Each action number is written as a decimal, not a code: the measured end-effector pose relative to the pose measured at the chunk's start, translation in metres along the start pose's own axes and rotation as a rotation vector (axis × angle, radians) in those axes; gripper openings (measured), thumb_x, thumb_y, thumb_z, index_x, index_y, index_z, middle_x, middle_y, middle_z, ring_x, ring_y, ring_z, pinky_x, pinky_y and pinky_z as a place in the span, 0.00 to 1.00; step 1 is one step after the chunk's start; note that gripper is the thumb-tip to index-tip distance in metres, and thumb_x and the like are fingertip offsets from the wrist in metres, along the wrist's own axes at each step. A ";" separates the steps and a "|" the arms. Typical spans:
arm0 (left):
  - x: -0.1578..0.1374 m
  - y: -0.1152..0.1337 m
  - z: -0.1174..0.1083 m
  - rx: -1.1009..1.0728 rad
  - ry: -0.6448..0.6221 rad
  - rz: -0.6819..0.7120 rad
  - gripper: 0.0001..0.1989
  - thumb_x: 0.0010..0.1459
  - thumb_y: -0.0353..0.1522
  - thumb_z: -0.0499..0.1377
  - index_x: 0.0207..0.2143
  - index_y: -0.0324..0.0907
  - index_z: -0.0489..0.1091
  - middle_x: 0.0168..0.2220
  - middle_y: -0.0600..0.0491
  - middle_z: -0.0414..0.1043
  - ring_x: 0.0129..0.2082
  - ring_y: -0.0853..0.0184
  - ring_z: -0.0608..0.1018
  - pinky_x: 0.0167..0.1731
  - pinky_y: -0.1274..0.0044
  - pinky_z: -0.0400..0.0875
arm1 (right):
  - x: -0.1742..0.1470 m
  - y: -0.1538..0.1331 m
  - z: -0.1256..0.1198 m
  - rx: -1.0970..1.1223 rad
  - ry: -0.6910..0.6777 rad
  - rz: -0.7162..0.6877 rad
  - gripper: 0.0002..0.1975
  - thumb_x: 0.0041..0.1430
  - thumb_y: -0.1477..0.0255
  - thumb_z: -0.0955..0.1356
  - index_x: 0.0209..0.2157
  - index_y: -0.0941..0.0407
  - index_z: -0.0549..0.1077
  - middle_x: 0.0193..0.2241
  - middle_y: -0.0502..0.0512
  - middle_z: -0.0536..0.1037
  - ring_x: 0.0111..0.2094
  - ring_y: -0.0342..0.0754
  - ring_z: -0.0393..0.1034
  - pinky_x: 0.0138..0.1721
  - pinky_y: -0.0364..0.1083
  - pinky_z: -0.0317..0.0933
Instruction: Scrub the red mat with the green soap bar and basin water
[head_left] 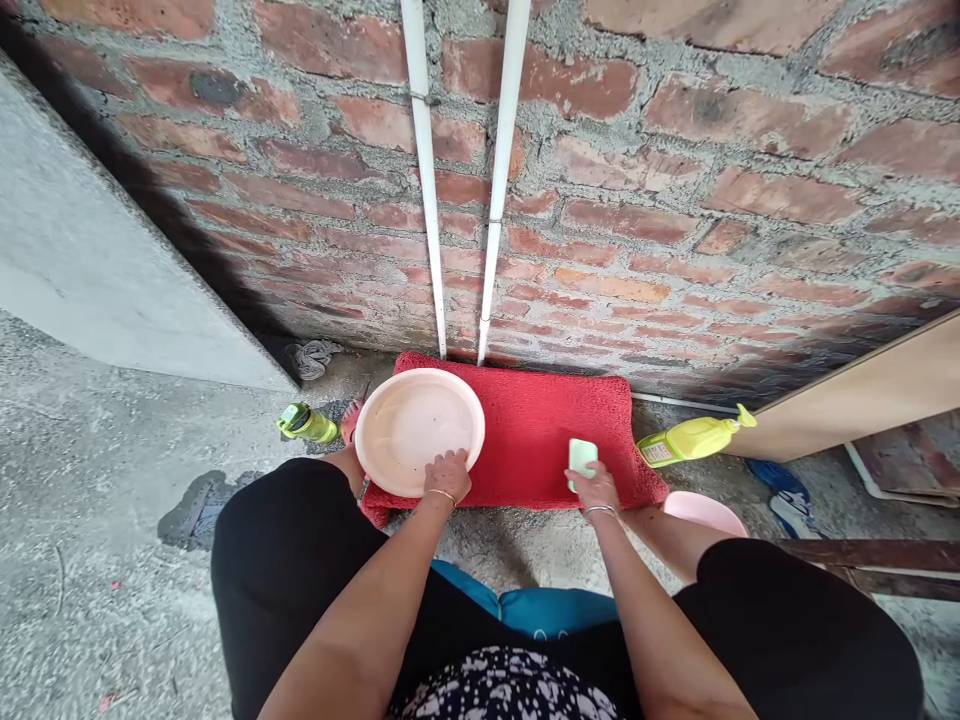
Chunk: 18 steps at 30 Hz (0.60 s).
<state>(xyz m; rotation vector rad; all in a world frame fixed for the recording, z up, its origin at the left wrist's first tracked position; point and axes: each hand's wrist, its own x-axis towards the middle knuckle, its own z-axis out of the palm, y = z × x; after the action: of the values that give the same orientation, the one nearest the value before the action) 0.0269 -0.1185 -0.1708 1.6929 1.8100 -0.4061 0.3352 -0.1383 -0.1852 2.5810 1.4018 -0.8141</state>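
Note:
A pale pink round basin (409, 430) sits on the left part of a red textured mat (517, 430). At the basin's near right edge, my left hand (448, 476) grips the rim, its fingers bent over to the inner side and its thumb not clearly seen. My right hand (596, 488) is closed around a pale green rectangular block (582, 456) with rounded corners, just above the mat's right part. Whether this is soap or a scrubbing brush is too small to tell. The basin seems to hold a little clear water.
A yellow-green pump bottle (690, 440) leans at the mat's right end, near a pink tub (705, 512). To the left stands a green bottle (307, 423). Behind is a brick wall (600, 200) with two white pipes (491, 230). A grey slab (135, 220) leans at left.

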 end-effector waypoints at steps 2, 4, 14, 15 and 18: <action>-0.001 0.001 -0.002 0.006 -0.003 -0.005 0.26 0.69 0.26 0.49 0.66 0.48 0.69 0.65 0.41 0.74 0.65 0.52 0.75 0.62 0.59 0.70 | -0.011 -0.040 0.016 -0.006 -0.042 -0.088 0.27 0.67 0.58 0.70 0.65 0.46 0.74 0.57 0.63 0.79 0.53 0.61 0.79 0.51 0.55 0.70; -0.001 0.002 -0.003 0.012 -0.005 -0.008 0.26 0.69 0.26 0.49 0.65 0.48 0.70 0.64 0.41 0.75 0.66 0.52 0.75 0.62 0.59 0.70 | -0.022 -0.081 0.031 -0.033 -0.094 -0.211 0.28 0.66 0.59 0.71 0.66 0.47 0.73 0.60 0.61 0.76 0.56 0.58 0.77 0.54 0.52 0.68; 0.002 0.002 -0.002 0.044 -0.008 -0.025 0.27 0.69 0.26 0.48 0.66 0.48 0.69 0.63 0.40 0.75 0.64 0.52 0.76 0.60 0.61 0.71 | -0.006 -0.093 0.023 -0.066 -0.104 -0.325 0.27 0.64 0.66 0.75 0.64 0.51 0.76 0.62 0.60 0.74 0.60 0.56 0.72 0.54 0.48 0.63; 0.002 0.002 -0.002 0.047 -0.006 -0.025 0.27 0.69 0.25 0.48 0.65 0.48 0.69 0.63 0.40 0.75 0.64 0.53 0.76 0.60 0.60 0.71 | 0.001 -0.074 0.015 -0.042 -0.075 -0.257 0.26 0.65 0.65 0.74 0.64 0.52 0.76 0.61 0.62 0.74 0.58 0.56 0.73 0.53 0.48 0.64; 0.002 0.003 -0.003 0.054 -0.003 -0.025 0.26 0.69 0.25 0.47 0.65 0.47 0.69 0.63 0.40 0.75 0.64 0.52 0.77 0.60 0.60 0.71 | 0.016 -0.015 -0.009 0.047 0.014 -0.006 0.26 0.66 0.60 0.74 0.62 0.51 0.77 0.58 0.64 0.77 0.52 0.55 0.78 0.48 0.47 0.67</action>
<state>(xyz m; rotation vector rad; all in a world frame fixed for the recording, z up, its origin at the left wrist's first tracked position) 0.0292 -0.1150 -0.1692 1.7066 1.8348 -0.4716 0.3340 -0.1144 -0.1827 2.6234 1.4111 -0.8416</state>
